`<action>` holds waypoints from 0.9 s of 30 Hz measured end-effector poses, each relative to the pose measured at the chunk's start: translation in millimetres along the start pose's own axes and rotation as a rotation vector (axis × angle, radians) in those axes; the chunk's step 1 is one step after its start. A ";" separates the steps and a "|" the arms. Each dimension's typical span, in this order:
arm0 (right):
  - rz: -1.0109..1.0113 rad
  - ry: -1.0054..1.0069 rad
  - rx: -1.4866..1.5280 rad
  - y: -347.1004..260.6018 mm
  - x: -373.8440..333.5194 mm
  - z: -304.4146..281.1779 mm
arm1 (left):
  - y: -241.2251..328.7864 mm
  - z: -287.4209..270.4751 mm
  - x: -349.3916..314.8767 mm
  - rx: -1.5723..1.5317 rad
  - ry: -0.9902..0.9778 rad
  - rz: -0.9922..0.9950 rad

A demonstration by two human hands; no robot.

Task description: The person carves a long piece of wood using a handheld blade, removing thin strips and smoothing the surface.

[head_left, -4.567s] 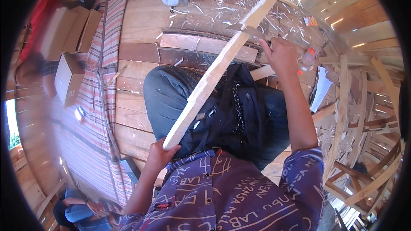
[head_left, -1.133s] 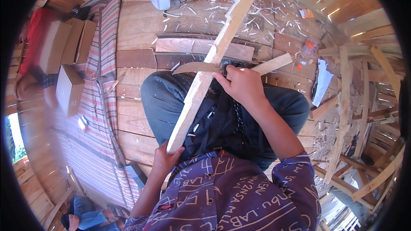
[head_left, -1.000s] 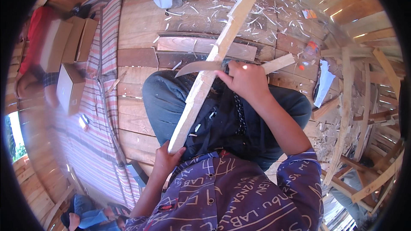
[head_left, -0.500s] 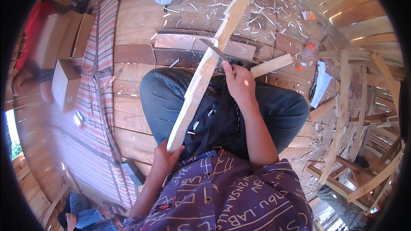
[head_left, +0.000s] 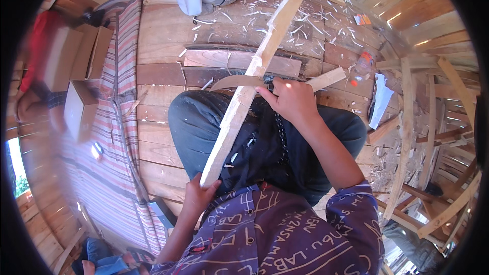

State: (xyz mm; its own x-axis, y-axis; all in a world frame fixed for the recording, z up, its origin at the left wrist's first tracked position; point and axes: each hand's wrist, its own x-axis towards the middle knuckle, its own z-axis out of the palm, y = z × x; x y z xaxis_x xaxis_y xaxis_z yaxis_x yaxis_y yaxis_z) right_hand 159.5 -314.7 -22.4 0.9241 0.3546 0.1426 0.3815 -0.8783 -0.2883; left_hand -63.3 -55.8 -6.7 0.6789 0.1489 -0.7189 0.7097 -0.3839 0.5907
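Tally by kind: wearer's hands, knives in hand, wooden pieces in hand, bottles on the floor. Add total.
Hands: 2 (left hand, right hand)
Curved knife: 1
Wooden strip: 1
Clear bottle: 1
Total: 5

A plank-built hut with a simple woodworking spot: daylight shows through gaps in the board wall point(head_left: 424, 1), pale wood shavings point(head_left: 301, 29) litter the plank floor point(head_left: 158, 131) toward its far edge, a curved blade point(head_left: 232, 81) crosses a rough-hewn wooden bar point(head_left: 243, 100), and a striped mat point(head_left: 113, 183) covers the floor's left side.
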 end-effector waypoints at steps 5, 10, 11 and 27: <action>0.056 0.196 -0.088 47.8 24.6 3.8 | -11.5 3.9 3.5 0.120 0.053 0.099; 0.163 0.068 0.062 26.5 6.0 32.2 | -8.2 1.3 10.1 0.127 0.053 0.072; 0.080 0.072 0.068 15.8 2.5 23.4 | -8.3 1.3 10.5 0.144 0.059 0.076; 0.019 0.143 0.024 60.9 7.2 32.1 | 1.6 3.6 9.0 0.048 0.021 0.036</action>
State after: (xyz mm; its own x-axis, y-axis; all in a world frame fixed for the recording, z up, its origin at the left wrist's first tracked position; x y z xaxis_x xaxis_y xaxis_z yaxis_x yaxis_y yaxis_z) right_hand 190.1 -355.3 -69.4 0.9191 0.2871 0.2697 0.3659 -0.8758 -0.3147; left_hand -56.7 -58.3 -13.5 0.7082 0.1533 -0.6892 0.6752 -0.4321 0.5977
